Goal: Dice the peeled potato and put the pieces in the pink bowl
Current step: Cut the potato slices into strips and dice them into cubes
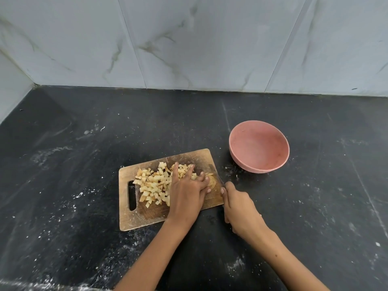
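Mostly pale cubed potato pieces [154, 183] on scuffed wooden board [147, 216].

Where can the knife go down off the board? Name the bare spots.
Bare counter lies left of the cutting board and behind it toward the wall. The strip between board and pink bowl is narrow. The board is crowded with potato dice and the left hand.

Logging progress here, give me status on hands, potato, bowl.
Left hand steadies last potato slice; right hand grips knife. Diced pieces on board. Pink bowl empty, unobstructed.
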A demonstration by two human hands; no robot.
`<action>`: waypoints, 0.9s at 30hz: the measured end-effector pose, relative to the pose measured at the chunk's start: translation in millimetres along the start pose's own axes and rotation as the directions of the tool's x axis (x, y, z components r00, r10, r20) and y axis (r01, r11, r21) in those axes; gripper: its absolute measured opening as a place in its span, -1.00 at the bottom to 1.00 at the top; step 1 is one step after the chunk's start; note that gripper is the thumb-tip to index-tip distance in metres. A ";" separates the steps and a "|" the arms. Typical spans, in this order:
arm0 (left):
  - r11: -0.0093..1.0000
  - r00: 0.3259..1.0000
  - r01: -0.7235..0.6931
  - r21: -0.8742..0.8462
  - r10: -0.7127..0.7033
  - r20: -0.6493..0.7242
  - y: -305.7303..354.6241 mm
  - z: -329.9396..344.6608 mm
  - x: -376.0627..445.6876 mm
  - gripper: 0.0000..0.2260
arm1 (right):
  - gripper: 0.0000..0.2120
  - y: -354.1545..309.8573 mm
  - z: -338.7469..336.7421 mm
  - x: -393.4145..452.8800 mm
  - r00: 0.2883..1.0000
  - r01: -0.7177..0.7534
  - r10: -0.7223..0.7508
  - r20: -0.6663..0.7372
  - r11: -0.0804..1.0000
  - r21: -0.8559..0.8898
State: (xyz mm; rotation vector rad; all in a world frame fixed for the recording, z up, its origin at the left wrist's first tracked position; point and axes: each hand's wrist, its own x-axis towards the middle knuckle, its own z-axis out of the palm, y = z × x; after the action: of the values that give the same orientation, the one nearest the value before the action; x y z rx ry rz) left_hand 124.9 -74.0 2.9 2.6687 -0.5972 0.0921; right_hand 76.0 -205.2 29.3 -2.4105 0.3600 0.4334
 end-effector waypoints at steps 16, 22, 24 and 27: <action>0.996 0.996 0.079 0.037 -0.077 -0.044 7.7 4.6 2.0 -0.87 | -0.92 -4.8 10.9 -3.8 0.985 -0.122 0.146 0.095 0.967 -0.223; 0.995 0.996 0.084 0.056 -0.082 -0.040 8.1 4.9 0.0 -0.85 | -0.91 8.2 23.5 -27.3 0.981 -0.152 0.175 0.083 0.962 -0.228; 0.996 0.996 0.076 0.055 -0.073 -0.052 8.1 5.4 -0.9 -0.85 | -0.92 6.9 23.6 -23.5 0.984 -0.153 0.169 0.060 0.966 -0.206; 0.995 0.995 0.073 0.069 -0.068 -0.071 9.0 4.6 -1.2 -0.86 | -0.93 -0.2 22.4 -13.3 0.987 -0.143 0.153 0.039 0.970 -0.194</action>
State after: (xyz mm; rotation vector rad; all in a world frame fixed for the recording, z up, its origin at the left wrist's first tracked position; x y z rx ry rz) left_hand 119.9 -82.8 1.8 2.7406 -0.4856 0.1872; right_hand 59.2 -188.6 18.3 -2.5613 0.4974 0.6236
